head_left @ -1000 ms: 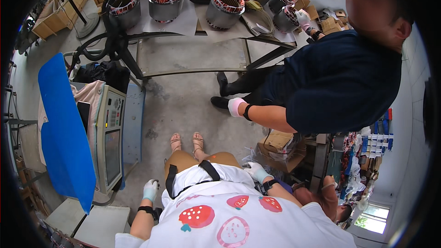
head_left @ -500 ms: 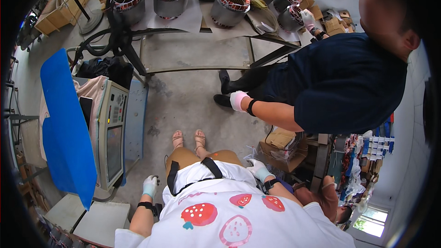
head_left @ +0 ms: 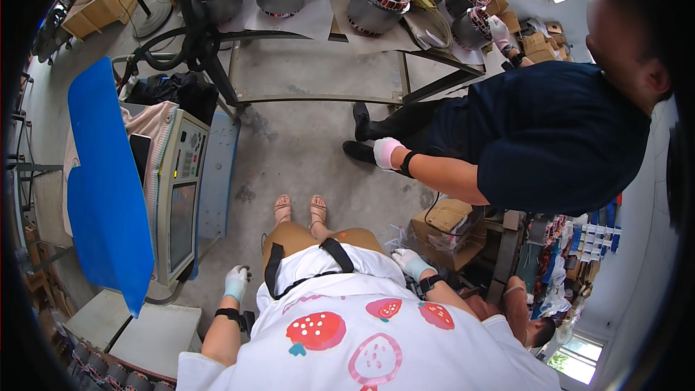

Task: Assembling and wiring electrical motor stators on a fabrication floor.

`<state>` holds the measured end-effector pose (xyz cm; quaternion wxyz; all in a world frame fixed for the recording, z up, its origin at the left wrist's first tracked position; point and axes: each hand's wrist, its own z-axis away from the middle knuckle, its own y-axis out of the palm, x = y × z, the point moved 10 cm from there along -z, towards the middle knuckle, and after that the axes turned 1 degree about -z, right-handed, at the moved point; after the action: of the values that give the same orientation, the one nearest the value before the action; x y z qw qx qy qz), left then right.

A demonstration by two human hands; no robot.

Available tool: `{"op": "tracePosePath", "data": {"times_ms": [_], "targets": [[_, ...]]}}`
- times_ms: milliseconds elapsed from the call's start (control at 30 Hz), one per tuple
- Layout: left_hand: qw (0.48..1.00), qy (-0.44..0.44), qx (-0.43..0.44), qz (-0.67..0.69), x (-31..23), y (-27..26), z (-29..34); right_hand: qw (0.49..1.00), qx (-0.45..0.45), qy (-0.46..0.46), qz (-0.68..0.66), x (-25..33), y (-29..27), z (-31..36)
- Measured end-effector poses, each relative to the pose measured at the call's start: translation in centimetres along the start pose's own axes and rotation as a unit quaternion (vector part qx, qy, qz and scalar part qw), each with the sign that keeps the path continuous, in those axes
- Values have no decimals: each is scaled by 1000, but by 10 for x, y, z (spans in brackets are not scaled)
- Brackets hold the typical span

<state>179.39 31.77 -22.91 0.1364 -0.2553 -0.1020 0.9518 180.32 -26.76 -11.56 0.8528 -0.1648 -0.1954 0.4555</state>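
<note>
My left hand (head_left: 237, 282), in a pale glove with dark fingertips, hangs at my left side with its fingers loosely bent and slightly apart. Nothing shows in it. Nearest to it is the test machine (head_left: 176, 203), a boxy unit with a screen and buttons, which it does not touch. Beside my right thigh hangs my right hand (head_left: 410, 263), gloved alike, its fingers relaxed and no object visible in them. A cardboard box (head_left: 447, 235) stands just beyond it. Both wrists wear black bands.
Ahead, a metal-framed table (head_left: 318, 98) carries several motor stators (head_left: 373, 14) with laced windings. A co-worker (head_left: 550, 137) stands at right, one gloved hand (head_left: 499, 31) at a stator (head_left: 472, 30). A blue panel (head_left: 108, 203) leans out at left. Another person (head_left: 515, 308) is behind right.
My view has shifted slightly: the table, stators and co-worker appear a little farther right, the table also higher. Both my hands still hang at my sides.
</note>
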Motion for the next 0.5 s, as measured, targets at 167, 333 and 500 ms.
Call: {"op": "tracePosePath", "data": {"times_ms": [167,333,500], "targets": [[1000,0,2,-9,6,1,-5,1000,6,-6,-19,-6,3,1],[1000,1,1,-18,12,0,-12,997,53,46,16,3,4,9],[1000,10,2,-27,-2,1,-13,999,23,32,-1,-7,7,5]]}}
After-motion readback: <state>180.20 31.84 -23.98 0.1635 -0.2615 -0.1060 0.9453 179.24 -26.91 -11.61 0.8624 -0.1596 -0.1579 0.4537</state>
